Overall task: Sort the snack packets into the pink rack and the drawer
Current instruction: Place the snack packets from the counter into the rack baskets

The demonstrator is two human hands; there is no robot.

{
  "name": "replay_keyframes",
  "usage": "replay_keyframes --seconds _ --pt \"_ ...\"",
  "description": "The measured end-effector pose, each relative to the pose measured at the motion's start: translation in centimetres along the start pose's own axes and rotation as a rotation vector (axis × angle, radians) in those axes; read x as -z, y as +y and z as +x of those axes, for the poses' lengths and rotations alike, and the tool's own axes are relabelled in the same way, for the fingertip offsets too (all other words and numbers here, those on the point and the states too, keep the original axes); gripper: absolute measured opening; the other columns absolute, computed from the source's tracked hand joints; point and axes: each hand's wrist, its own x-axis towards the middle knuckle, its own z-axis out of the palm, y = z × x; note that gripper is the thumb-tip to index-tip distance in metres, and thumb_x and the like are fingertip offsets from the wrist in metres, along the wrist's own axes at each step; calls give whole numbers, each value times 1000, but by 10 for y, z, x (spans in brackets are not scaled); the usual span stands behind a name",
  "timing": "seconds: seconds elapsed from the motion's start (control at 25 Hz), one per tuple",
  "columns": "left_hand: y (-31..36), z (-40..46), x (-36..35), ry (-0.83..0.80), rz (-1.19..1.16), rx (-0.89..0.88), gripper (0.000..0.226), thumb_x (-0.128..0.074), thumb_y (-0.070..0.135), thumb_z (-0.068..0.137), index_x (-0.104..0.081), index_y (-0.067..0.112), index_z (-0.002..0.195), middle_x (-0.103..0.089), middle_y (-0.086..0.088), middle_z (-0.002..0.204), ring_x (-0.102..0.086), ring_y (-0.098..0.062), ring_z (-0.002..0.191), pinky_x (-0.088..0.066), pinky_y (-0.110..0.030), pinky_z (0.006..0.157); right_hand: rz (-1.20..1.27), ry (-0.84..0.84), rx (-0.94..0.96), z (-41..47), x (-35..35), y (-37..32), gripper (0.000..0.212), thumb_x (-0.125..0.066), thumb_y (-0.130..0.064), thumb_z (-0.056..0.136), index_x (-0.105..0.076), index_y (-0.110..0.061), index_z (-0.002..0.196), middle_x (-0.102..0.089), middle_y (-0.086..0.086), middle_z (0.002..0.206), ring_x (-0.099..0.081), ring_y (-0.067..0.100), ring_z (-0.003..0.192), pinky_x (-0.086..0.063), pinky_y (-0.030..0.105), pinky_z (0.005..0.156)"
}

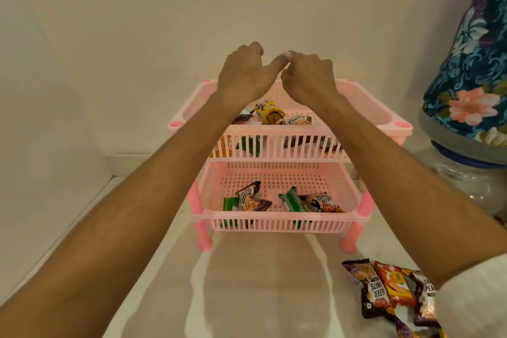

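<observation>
The pink rack has two tiers and stands on the white counter against the wall. Its top tier holds several snack packets, among them a yellow one. In the lower tier lie a salted peanuts packet, green packets and another peanuts packet. A loose pile of packets lies on the counter at the front right. My left hand and my right hand meet above the back of the top tier, fingers curled away from me. Whatever they may hold is hidden. No drawer is in view.
A large water jar under a blue floral cover stands close to the right of the rack. A wall rises behind the rack and another on the left, with a raised ledge in the corner.
</observation>
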Motion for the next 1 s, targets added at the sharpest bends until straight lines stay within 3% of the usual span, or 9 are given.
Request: replay_keyframes --seconds 0.12,0.36,0.52,0.64,0.76,0.84,0.96,1.0 --pt "24 -40 -2 30 -62 -116 63 -39 63 89 -57 12 121 -59 -8 125 -52 -24 115 -38 -34 92 81 81 16 -33 26 1 32 -39 -10 84 -61 -14 107 -72 6 90 -63 33 91 -36 42 88" --pt "39 -131 -35 61 -16 -354 49 -40 48 94 -62 8 112 -63 -10 117 -51 -26 114 -33 -40 103 264 110 24 -132 46 28 34 -47 -11 76 -66 -10 104 -71 6 92 -65 27 86 -47 49 87" --pt "31 -203 -75 -56 -33 -439 42 -49 38 92 -61 5 116 -60 -13 124 -48 -28 120 -26 -40 111 245 162 -18 -212 32 57 22 -51 -8 84 -68 -9 99 -73 8 89 -59 12 67 -47 27 71" --pt "20 -258 -110 -344 58 -445 45 -52 37 89 -54 9 124 -58 -10 125 -46 -26 120 -32 -43 107 172 10 -166 -273 10 87 22 -56 -12 85 -67 -12 105 -73 7 96 -60 16 64 -50 30 70" --pt "6 -310 -139 -913 101 -386 62 -55 50 87 -41 14 136 -54 -12 131 -48 -30 119 -39 -44 101 -4 -320 -378 -324 -10 121 30 -59 -25 85 -63 -18 114 -72 3 100 -67 23 85 -51 37 80" --pt "-3 -344 -154 -1181 110 -386 73 -60 56 82 -39 15 138 -53 -13 131 -49 -33 117 -43 -44 95 -103 -538 -462 -352 -22 135 31 -56 -34 86 -61 -20 113 -71 3 103 -65 26 94 -50 37 82" --pt "-14 -382 -166 -1301 187 -468 77 -68 58 75 -43 10 129 -55 -15 118 -53 -35 106 -43 -43 83 -104 -696 -505 -380 -37 142 27 -52 -40 86 -60 -18 100 -70 9 100 -62 30 90 -52 37 74" --pt "-15 -391 -169 -1303 213 -479 75 -70 57 74 -44 10 126 -54 -15 115 -53 -35 104 -41 -43 81 -80 -723 -513 -385 -42 142 30 -53 -40 86 -59 -18 105 -68 11 105 -61 30 94 -51 36 73"
